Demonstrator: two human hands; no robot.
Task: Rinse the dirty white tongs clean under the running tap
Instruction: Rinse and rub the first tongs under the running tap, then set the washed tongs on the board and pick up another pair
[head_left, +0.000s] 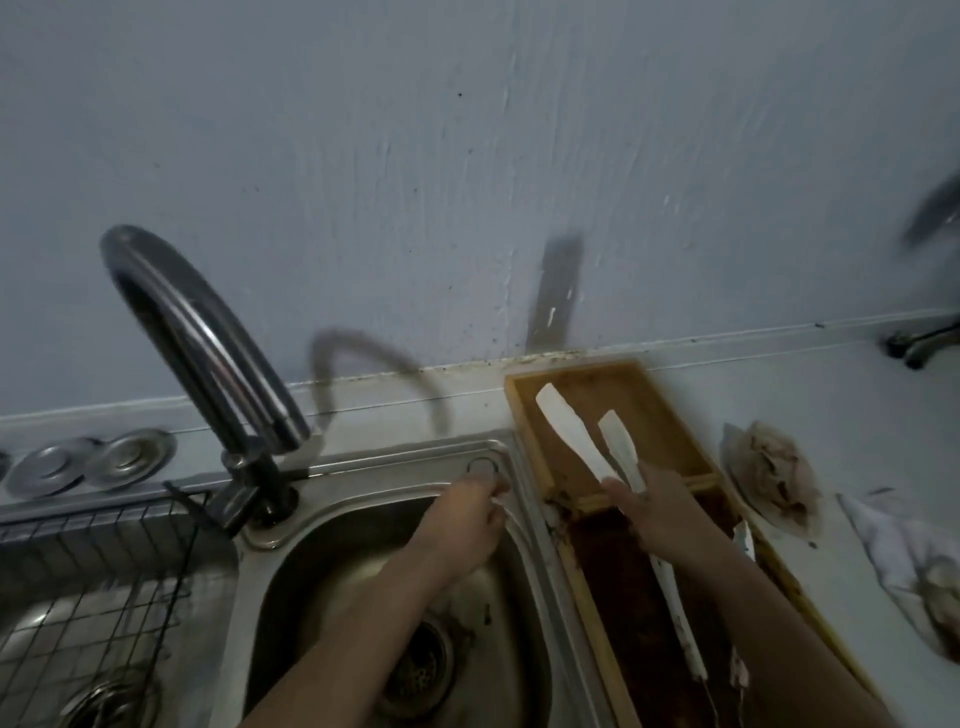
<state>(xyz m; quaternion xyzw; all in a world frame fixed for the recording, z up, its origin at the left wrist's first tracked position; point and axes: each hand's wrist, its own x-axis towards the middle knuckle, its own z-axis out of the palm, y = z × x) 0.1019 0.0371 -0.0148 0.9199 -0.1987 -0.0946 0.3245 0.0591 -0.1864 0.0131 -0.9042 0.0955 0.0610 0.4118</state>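
Note:
My right hand (655, 506) is closed around the white tongs (567, 432). Their two flat arms point up and away, spread apart, over the far end of a long wooden tray (522, 400) to the right of the sink. My left hand (470, 512) reaches to the back right corner of the steel sink basin (322, 540), fingers curled at the rim beside a round cap; whether it holds anything is unclear. The curved metal tap (208, 332) stands at the sink's back left. I see no stream of water from it.
A wire rack (93, 571) sits in the left basin, with round metal drain lids (124, 457) behind it. Another white utensil (675, 597) lies in the tray's dark, dirty part. A plate of brownish scraps (774, 467) and a cloth (893, 540) lie on the right counter.

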